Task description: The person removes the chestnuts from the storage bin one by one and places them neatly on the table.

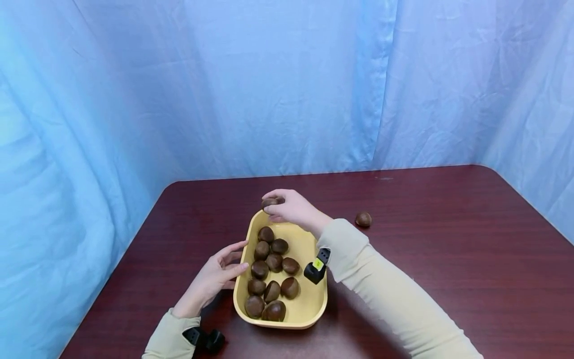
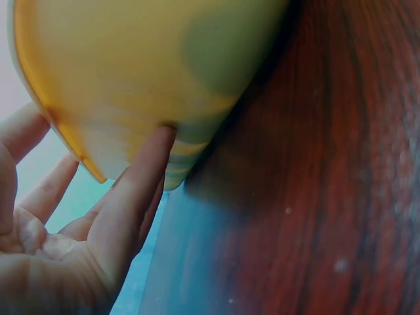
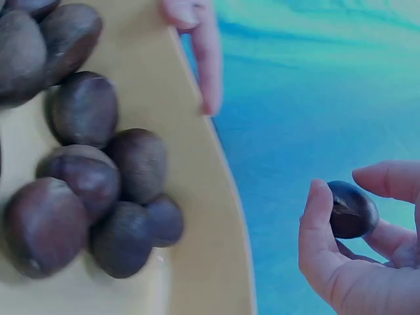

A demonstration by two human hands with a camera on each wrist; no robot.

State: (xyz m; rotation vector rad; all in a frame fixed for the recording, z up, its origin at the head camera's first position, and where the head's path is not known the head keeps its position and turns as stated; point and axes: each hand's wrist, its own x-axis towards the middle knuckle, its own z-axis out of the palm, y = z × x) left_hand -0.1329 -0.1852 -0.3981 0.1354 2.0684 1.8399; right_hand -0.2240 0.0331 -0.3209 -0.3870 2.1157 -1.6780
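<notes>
A pale yellow plastic tub (image 1: 309, 304) stands on the table with several brown chestnuts (image 1: 290, 266) inside, mostly along its left side. Over the tub's far rim, my right hand (image 1: 293, 207) pinches a chestnut (image 3: 353, 210) between thumb and fingers. My left hand (image 1: 219, 274) is at the tub's left side, its fingers spread and fairly straight. In the left wrist view, fingertips (image 2: 161, 141) touch the tub's outer wall, and others reach its rim.
One loose chestnut (image 1: 363, 219) lies on the dark reddish-brown table (image 1: 448, 249), to the right of the tub. Light blue curtains (image 1: 287, 89) hang behind the table and along its sides.
</notes>
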